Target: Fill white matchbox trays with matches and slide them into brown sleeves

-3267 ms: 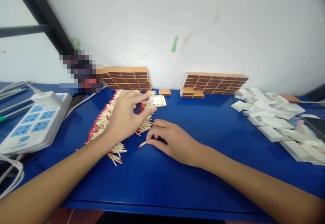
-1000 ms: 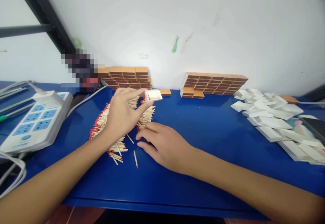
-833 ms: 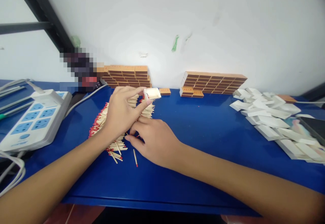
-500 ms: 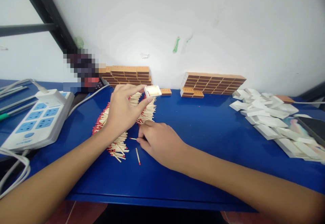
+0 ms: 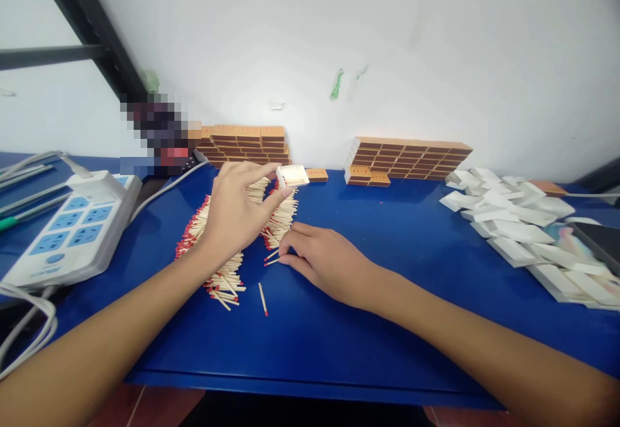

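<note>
My left hand [image 5: 237,210] pinches a small white matchbox tray [image 5: 292,175] between thumb and fingers, just above a long heap of red-tipped matches [image 5: 203,230] on the blue table [image 5: 387,272]. My right hand [image 5: 324,262] rests on the table right of the heap, fingers curled round a few matches [image 5: 271,258] whose red tips stick out to the left. One loose match [image 5: 263,298] lies alone in front of the heap.
Two stacks of orange matchboxes [image 5: 247,146] [image 5: 407,159] stand against the white wall. A pile of white box trays [image 5: 527,227] lies at the right. A white power strip [image 5: 68,230] with cables sits at the left, and a dark metal frame [image 5: 87,39] rises behind it.
My right hand slid left into the heap, took up a few matches and drew back to the right. My left hand kept the tray held nearly still. One match was left lying in front.
</note>
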`<move>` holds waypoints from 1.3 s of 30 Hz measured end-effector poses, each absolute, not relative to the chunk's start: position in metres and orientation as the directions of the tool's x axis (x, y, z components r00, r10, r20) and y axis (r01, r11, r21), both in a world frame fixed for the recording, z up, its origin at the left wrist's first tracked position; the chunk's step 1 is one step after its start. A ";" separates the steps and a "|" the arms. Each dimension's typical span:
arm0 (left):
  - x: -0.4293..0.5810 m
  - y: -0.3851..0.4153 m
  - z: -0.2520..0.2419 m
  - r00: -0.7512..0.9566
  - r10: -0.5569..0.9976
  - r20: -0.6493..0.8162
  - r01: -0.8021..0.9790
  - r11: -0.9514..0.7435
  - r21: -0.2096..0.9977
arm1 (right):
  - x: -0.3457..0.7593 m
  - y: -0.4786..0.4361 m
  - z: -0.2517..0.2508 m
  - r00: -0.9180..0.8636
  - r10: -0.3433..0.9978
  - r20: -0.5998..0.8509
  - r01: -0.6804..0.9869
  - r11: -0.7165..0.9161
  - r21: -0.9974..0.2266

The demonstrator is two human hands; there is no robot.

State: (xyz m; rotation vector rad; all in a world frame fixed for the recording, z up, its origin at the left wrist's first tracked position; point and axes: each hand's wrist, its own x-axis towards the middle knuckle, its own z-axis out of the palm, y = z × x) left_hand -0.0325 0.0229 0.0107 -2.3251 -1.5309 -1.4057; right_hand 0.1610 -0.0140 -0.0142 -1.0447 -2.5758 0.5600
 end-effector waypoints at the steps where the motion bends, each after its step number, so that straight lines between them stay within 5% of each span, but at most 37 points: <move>1: -0.032 0.023 0.011 0.116 0.723 0.681 0.743 -0.519 0.424 | 0.162 -0.014 -0.015 -0.686 0.713 0.142 0.587 0.659 -0.471; 14: -0.033 0.023 0.010 0.139 0.740 0.658 0.752 -0.511 0.417 | 0.170 -0.015 -0.010 -0.682 0.722 0.115 0.631 0.661 -0.407; 23: -0.032 0.026 0.002 0.287 0.785 0.550 0.722 -0.554 0.415 | 0.207 0.017 0.003 -0.358 0.768 0.531 0.723 0.587 -0.363; 39: -0.027 0.022 -0.001 0.301 0.775 0.555 0.577 -0.612 0.541 | 0.204 0.020 -0.004 -0.400 0.728 0.557 0.621 0.662 -0.420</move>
